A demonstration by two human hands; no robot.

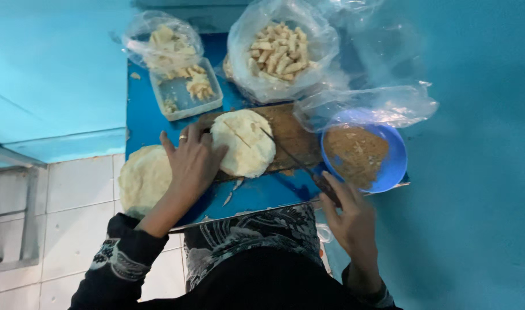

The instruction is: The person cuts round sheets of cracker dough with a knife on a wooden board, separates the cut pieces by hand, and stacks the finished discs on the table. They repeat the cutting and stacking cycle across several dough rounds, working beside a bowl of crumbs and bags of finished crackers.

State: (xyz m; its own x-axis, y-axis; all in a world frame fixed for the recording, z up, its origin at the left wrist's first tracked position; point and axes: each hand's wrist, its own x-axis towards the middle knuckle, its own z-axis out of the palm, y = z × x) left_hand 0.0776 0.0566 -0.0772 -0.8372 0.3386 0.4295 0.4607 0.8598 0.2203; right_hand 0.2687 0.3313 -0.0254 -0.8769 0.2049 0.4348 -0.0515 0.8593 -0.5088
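The left hand (191, 161), fingers spread nearly flat and a ring on one finger, presses down on the near edge of a round, pale flatbread stack (243, 142) that lies on a dark wooden cutting board (294, 135). The right hand (351, 218) is closed around the dark handle of a long, thin-bladed knife (291, 159), whose tip reaches across the board to the flatbread just beside the left hand's fingertips.

Beyond the left hand sits a clear plastic bag of pale cut strips (165, 43), spilling into a shallow square translucent tray (185, 95). Beyond the flatbread stands a larger clear plastic bag of thicker tan sticks (280, 51). Above the right hand, a round blue plastic bowl of brown crumbs (360, 155) sits partly under a crumpled clear bag (371, 103). Outside the left wrist lies a second round pale flatbread (143, 178).

Everything rests on a blue tabletop (257, 192). White floor tiles (79, 189) show beside the left arm; turquoise walls (475, 172) surround the table.
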